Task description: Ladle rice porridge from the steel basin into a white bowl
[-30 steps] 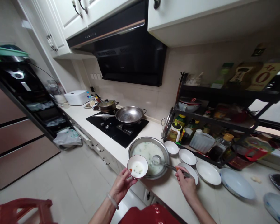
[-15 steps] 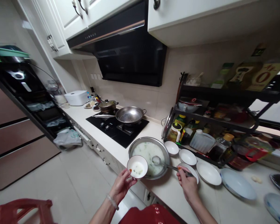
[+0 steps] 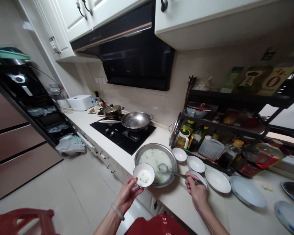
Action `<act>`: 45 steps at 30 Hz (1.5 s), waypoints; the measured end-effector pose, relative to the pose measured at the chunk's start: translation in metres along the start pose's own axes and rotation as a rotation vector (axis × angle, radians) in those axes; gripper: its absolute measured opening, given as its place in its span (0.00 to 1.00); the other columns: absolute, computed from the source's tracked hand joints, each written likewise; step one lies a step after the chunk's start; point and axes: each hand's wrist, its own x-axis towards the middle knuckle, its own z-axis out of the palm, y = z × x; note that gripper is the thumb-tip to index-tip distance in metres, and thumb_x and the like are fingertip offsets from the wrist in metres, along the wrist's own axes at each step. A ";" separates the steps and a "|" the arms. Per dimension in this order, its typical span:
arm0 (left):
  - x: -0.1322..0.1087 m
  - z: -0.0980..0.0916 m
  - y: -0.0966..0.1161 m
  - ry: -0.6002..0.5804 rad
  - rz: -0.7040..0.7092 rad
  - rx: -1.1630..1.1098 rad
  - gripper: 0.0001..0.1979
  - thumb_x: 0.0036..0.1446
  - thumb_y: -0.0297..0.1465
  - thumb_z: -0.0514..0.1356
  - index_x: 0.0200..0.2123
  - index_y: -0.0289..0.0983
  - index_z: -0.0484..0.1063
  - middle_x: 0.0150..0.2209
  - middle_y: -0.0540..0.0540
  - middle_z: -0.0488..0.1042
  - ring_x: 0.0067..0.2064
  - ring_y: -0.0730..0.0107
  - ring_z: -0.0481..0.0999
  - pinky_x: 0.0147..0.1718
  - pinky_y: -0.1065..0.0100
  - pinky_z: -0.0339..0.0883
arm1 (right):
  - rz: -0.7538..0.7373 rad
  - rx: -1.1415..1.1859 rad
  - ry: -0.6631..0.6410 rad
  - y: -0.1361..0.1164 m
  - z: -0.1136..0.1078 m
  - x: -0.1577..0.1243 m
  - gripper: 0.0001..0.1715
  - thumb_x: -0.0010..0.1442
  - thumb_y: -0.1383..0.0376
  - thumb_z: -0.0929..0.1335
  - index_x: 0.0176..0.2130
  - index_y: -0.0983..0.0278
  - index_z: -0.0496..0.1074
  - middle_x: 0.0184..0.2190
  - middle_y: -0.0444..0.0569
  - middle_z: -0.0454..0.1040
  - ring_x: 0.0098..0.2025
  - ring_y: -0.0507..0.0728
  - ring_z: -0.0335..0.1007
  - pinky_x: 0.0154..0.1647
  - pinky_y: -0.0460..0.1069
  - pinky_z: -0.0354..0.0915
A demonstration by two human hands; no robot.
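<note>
My left hand (image 3: 129, 193) grips the rim of a small white bowl (image 3: 143, 175) with thumb and fingers. A little whitish liquid with green bits lies inside the bowl, which hangs over the front left edge of a large metal basin (image 3: 175, 175). Milky soup with green flecks (image 3: 156, 158) fills much of that basin. Closed round the dark handle of a ladle (image 3: 163, 168), my right hand (image 3: 195, 191) is at the basin's right side. The ladle's bowl sits at the soup's surface, close to the small bowl.
Small white bowls (image 3: 196, 164) and larger plates (image 3: 247, 192) line the counter (image 3: 218, 212) to the right. Behind them stands a black rack (image 3: 225, 125) with bottles. A wok (image 3: 136, 121) and a lidded pot (image 3: 112, 111) rest on the black stove (image 3: 117, 134). A red stool (image 3: 24, 217) is at lower left.
Almost nothing differs. The ladle's bowl has shifted very slightly left, and both hands keep their holds; the view has turned a touch.
</note>
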 end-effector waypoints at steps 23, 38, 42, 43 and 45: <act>-0.002 0.004 0.000 0.000 0.000 0.005 0.09 0.53 0.23 0.60 0.36 0.35 0.61 0.25 0.47 0.73 0.24 0.68 0.76 0.28 0.65 0.73 | -0.034 0.052 -0.040 -0.038 0.007 -0.012 0.30 0.41 0.49 0.73 0.36 0.68 0.71 0.17 0.43 0.67 0.17 0.49 0.58 0.13 0.41 0.50; -0.001 0.013 0.002 -0.051 -0.012 -0.003 0.09 0.52 0.24 0.61 0.34 0.35 0.63 0.23 0.49 0.71 0.23 0.69 0.76 0.26 0.66 0.73 | -0.080 0.007 -0.235 -0.062 0.015 -0.044 0.27 0.45 0.48 0.72 0.38 0.66 0.72 0.19 0.45 0.68 0.18 0.49 0.58 0.13 0.41 0.51; -0.001 0.014 0.001 -0.072 -0.011 -0.018 0.10 0.51 0.24 0.63 0.33 0.35 0.63 0.22 0.49 0.71 0.23 0.68 0.76 0.25 0.67 0.73 | -0.198 -0.119 -0.322 -0.055 0.014 -0.053 0.25 0.47 0.47 0.70 0.35 0.64 0.75 0.18 0.46 0.69 0.18 0.52 0.62 0.14 0.44 0.59; -0.001 0.015 0.001 -0.079 -0.011 -0.018 0.10 0.51 0.24 0.63 0.33 0.35 0.63 0.23 0.49 0.72 0.23 0.68 0.76 0.25 0.67 0.73 | -0.258 -0.142 -0.343 -0.054 0.013 -0.055 0.23 0.48 0.48 0.70 0.35 0.63 0.76 0.19 0.47 0.70 0.19 0.53 0.64 0.16 0.45 0.62; -0.001 0.015 0.000 -0.086 -0.011 -0.011 0.09 0.51 0.24 0.62 0.33 0.35 0.63 0.23 0.49 0.72 0.23 0.69 0.76 0.25 0.67 0.74 | -0.411 -0.187 -0.396 -0.052 0.011 -0.059 0.17 0.51 0.52 0.70 0.34 0.61 0.78 0.24 0.50 0.74 0.24 0.56 0.69 0.23 0.47 0.68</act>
